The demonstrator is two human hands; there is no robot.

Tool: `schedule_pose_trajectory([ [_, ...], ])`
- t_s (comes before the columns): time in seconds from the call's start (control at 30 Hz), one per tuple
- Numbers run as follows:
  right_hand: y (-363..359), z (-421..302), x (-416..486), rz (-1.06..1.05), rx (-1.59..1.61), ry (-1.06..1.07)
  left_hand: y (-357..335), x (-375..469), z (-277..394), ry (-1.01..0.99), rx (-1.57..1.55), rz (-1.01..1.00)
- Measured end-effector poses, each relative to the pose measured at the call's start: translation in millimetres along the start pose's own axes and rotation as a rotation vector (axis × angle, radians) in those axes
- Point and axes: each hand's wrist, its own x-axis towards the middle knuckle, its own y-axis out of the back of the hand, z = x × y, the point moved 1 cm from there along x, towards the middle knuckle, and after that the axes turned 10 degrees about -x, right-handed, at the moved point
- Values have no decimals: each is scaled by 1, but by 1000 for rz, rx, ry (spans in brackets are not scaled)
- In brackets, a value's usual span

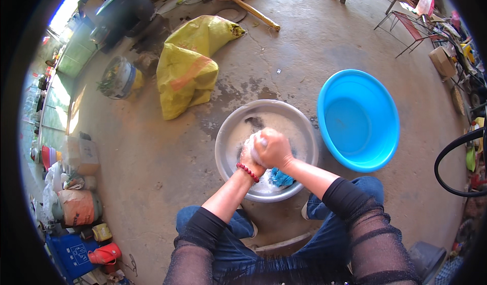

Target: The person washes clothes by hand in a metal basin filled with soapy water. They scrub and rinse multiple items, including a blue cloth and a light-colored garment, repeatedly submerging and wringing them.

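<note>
A round metal basin (222, 148) stands on the floor before me, holding cloudy, sudsy water. Above it my left hand (251, 152), with a red bead bracelet at the wrist, and my right hand (272, 146) are pressed together around a pale, wet, foamy bundle that looks like cloth. The fingers hide most of it. A blue cloth (281, 177) lies in the basin close to my right wrist. Something dark (254, 122) shows in the water at the far side. To the right of the metal basin is a large blue plastic basin (392, 125) with no water plainly visible in it.
A yellow woven sack (186, 68) lies beyond the basin to the left, near a bucket with plant scraps (120, 77). A wooden stick (258, 14) lies farther off. Boxes and containers line the left side; a red wire rack (409, 25) stands at the upper right.
</note>
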Motion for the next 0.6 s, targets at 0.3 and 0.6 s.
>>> schedule_pose_trajectory([
  [0.3, -4, -14, -9, -106, 140, 167, -40, -15, 14, -290, 274, -134],
  [0.6, -12, 59, 4, -621, 975, -1087, -74, -20, 53, 422, -396, 47],
])
